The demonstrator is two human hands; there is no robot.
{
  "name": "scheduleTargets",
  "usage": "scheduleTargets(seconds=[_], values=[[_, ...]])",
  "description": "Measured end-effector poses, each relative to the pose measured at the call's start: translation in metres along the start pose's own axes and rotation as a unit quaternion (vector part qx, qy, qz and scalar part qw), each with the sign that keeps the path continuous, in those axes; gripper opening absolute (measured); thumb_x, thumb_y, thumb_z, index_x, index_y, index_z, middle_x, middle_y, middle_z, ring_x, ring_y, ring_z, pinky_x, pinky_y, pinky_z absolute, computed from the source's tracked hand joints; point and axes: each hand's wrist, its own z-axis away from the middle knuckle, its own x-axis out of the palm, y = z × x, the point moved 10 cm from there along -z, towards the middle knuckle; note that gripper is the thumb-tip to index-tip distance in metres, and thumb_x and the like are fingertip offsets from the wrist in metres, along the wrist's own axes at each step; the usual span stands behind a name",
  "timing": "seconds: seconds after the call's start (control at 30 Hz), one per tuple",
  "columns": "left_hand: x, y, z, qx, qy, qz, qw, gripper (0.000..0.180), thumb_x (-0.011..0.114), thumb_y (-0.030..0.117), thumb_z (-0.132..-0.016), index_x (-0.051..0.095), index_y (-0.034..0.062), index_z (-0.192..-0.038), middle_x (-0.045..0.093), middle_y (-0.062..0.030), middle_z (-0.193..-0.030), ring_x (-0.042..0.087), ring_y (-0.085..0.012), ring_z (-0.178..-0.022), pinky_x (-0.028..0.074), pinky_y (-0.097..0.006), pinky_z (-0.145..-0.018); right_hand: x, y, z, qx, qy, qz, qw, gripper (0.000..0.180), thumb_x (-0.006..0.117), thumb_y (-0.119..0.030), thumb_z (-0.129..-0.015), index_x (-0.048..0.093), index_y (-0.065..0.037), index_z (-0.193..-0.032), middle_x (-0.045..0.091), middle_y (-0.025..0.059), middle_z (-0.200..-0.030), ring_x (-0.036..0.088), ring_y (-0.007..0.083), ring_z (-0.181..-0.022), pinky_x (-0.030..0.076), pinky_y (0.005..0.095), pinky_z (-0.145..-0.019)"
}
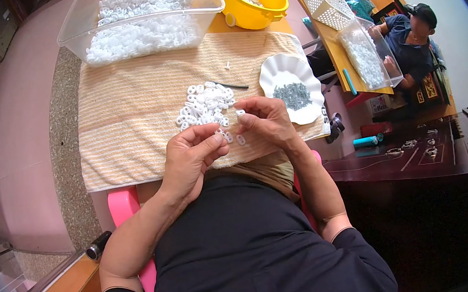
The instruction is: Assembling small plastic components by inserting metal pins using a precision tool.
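Observation:
On the striped towel lies a pile of small white oval plastic pieces [200,108] with holes in them. My right hand [269,120] pinches one white plastic piece [239,113] between thumb and fingertips, just right of the pile. At the pile's near edge, my left hand [194,154] is closed, thumb against forefinger; whatever sits at its fingertips is too small to make out. A loose white oval piece [241,140] lies between the hands. Beside my right hand stands a white scalloped dish [273,73] holding many small dark metal bits [292,96].
A thin dark stick-like tool [232,86] lies behind the pile. Farther back stand a clear bin [71,40] full of white pieces and a yellow tub [252,16]. At right, another person [409,43] sits by a second clear bin [376,38]. A dark wooden panel [367,167] lies nearer.

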Motion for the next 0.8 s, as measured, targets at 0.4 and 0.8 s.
scheduleTargets(seconds=[0.4,0.8], values=[[0.001,0.000,0.000,-0.003,-0.005,-0.008,1.000,0.017,0.064,0.002,-0.087,0.062,-0.0025,-0.104,0.066,-0.0074,-0.093,0.065,-0.0120,-0.080,0.056,-0.023,-0.074,0.001,-0.001,0.001,0.002,0.016,0.004,1.000,0.016,0.063,-0.006,-0.090,0.063,0.005,-0.102,0.066,0.0061,-0.080,0.065,0.0118,-0.067,0.054,0.0242,-0.060],[-0.001,-0.001,-0.001,-0.004,0.000,-0.012,1.000,0.017,0.064,0.002,-0.088,0.062,-0.0026,-0.104,0.066,-0.0074,-0.093,0.065,-0.0120,-0.080,0.056,-0.022,-0.073,0.010,-0.004,0.003,-0.006,-0.033,-0.032,0.999,0.029,0.064,0.000,-0.087,0.059,0.005,-0.115,0.066,0.0082,-0.087,0.068,0.0156,-0.072,0.056,0.0261,-0.063]])
